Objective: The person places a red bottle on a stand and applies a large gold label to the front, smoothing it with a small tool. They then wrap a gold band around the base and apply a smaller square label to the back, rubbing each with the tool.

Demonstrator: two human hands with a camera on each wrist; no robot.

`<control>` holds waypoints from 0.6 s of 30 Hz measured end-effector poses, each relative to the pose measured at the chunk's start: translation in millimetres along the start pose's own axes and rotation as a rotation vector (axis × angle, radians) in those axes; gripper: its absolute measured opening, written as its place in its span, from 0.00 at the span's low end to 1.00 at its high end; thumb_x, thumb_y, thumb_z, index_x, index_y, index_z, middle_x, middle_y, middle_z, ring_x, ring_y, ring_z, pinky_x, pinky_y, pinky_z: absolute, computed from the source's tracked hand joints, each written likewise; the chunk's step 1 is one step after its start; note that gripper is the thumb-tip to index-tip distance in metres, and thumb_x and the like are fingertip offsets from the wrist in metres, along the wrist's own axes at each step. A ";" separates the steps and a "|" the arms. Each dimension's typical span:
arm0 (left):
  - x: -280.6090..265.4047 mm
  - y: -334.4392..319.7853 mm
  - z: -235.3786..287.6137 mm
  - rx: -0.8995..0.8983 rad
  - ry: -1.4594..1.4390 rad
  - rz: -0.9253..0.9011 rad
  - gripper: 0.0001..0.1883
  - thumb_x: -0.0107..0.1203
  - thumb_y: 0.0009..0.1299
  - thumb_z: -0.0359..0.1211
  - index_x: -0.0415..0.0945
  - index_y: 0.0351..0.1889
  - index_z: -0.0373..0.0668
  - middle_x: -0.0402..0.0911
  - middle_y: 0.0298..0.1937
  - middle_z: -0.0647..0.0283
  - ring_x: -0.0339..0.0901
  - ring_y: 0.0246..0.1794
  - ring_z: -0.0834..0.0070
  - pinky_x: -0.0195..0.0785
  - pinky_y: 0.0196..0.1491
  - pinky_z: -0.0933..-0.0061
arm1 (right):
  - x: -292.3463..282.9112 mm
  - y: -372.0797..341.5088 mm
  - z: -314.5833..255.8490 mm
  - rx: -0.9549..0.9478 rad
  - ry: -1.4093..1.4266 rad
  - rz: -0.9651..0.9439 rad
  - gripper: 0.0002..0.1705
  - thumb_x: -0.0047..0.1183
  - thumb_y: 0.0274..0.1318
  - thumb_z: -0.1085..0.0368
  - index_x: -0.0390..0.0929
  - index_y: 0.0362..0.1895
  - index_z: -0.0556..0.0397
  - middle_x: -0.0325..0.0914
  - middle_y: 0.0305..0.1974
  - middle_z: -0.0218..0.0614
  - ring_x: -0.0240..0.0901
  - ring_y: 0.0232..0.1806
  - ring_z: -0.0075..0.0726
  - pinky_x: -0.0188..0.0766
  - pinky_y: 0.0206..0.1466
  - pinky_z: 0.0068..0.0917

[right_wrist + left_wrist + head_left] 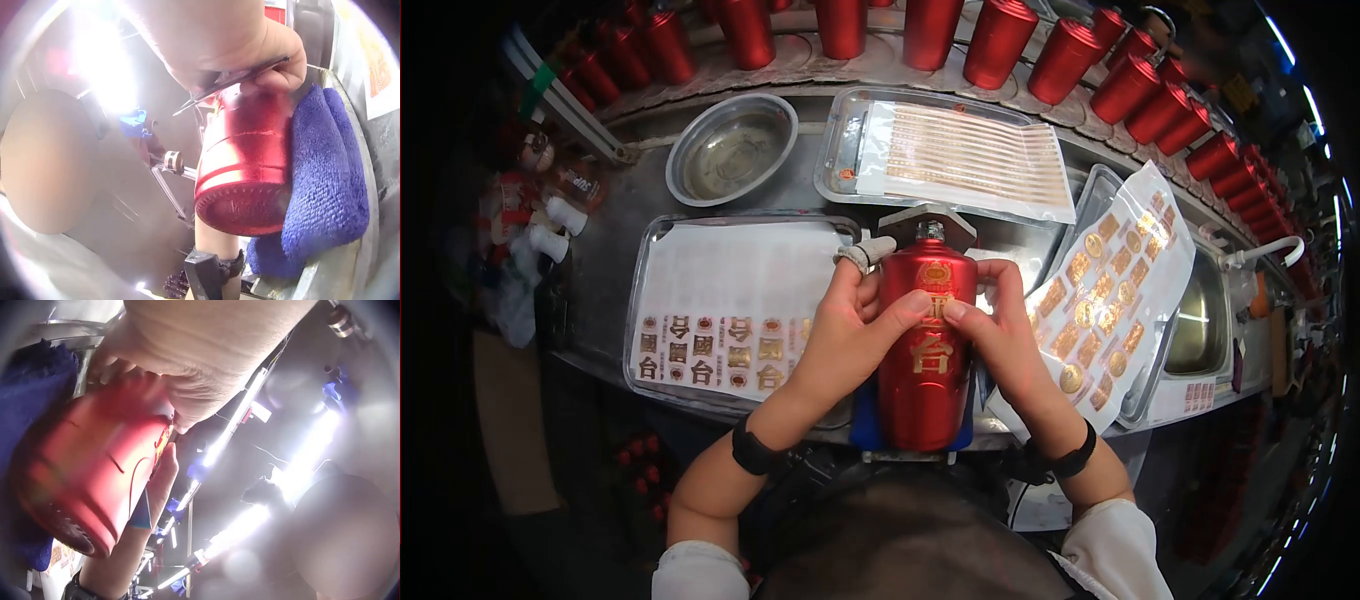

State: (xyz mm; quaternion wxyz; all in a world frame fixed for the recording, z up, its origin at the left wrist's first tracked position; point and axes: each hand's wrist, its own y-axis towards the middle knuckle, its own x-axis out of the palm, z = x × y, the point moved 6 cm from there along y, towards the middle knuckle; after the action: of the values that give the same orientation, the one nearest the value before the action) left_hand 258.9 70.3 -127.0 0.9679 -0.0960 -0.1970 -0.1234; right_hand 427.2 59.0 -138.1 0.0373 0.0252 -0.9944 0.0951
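Note:
A red bottle (925,400) with gold characters down its front lies with its neck away from the person, over a blue cloth (325,181). The left hand (850,325) grips its left side, fingers curled behind and thumb pressing a gold character. A pale cover wraps one left finger. From the other side the right hand (1005,335) holds the bottle, its thumb on the same character beside the left thumb. A thin dark pointed tool (231,82) lies across the right hand in the right wrist view. The undersides of the fingers are hidden.
On the left is a tray with a sticker sheet (730,280); at right, a gold sticker sheet (1115,290). Behind stand a metal bowl (733,150) and a tray of strips (970,155). Several red bottles (842,25) line the far conveyor. A sink (1200,325) is right.

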 end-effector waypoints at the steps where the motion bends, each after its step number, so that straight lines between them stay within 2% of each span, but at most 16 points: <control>1: -0.3 -1.1 0.0 -0.002 0.010 0.010 0.31 0.63 0.72 0.31 0.57 0.67 0.35 0.74 0.64 0.49 0.75 0.63 0.69 0.72 0.63 0.69 | -0.8 0.8 1.3 -0.003 0.026 0.001 0.38 0.66 0.59 0.59 0.54 0.62 0.57 0.67 0.57 0.50 0.82 0.40 0.34 0.82 0.38 0.25; 7: 2.1 -6.1 -3.6 -0.019 0.108 -0.009 0.36 0.65 0.70 0.32 0.53 0.69 0.35 0.71 0.66 0.47 0.74 0.65 0.66 0.70 0.64 0.68 | 7.0 -8.9 -4.0 0.023 0.065 -0.033 0.38 0.66 0.59 0.63 0.52 0.63 0.56 0.67 0.56 0.49 0.81 0.47 0.34 0.83 0.41 0.26; 10: 2.1 -5.8 -0.8 -0.028 0.098 -0.025 0.40 0.66 0.70 0.32 0.49 0.72 0.36 0.69 0.69 0.46 0.71 0.68 0.65 0.69 0.66 0.67 | 4.3 -8.5 -4.4 -0.040 -0.013 -0.049 0.36 0.63 0.62 0.62 0.53 0.65 0.56 0.67 0.56 0.46 0.79 0.50 0.32 0.81 0.46 0.27; 12: 1.5 -9.6 -2.5 -0.040 0.078 -0.024 0.42 0.65 0.70 0.32 0.47 0.74 0.36 0.67 0.70 0.46 0.69 0.69 0.65 0.67 0.67 0.66 | -1.0 -12.2 -1.6 0.031 0.115 -0.088 0.34 0.60 0.65 0.61 0.54 0.66 0.55 0.68 0.56 0.45 0.79 0.50 0.31 0.80 0.49 0.27; 15: 1.1 -19.4 -8.7 -0.081 0.044 -0.026 0.44 0.65 0.70 0.32 0.46 0.76 0.37 0.65 0.72 0.46 0.67 0.71 0.64 0.63 0.70 0.64 | -8.8 -22.8 6.2 0.118 0.149 -0.108 0.31 0.56 0.68 0.61 0.56 0.67 0.55 0.68 0.56 0.43 0.78 0.51 0.30 0.77 0.52 0.27; 18: 3.1 -29.5 -11.6 -0.113 0.093 -0.051 0.44 0.66 0.69 0.34 0.47 0.76 0.37 0.64 0.72 0.46 0.67 0.71 0.64 0.60 0.72 0.62 | 1.3 -32.8 6.1 0.026 0.146 -0.081 0.30 0.54 0.70 0.61 0.56 0.68 0.55 0.66 0.57 0.40 0.78 0.51 0.29 0.76 0.53 0.26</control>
State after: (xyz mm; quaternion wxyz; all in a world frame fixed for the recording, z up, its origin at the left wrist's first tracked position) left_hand 257.6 39.0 -132.3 0.9656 -0.1396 -0.1469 -0.1633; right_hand 427.3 25.7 -137.8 0.1132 0.0589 -0.9859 0.1081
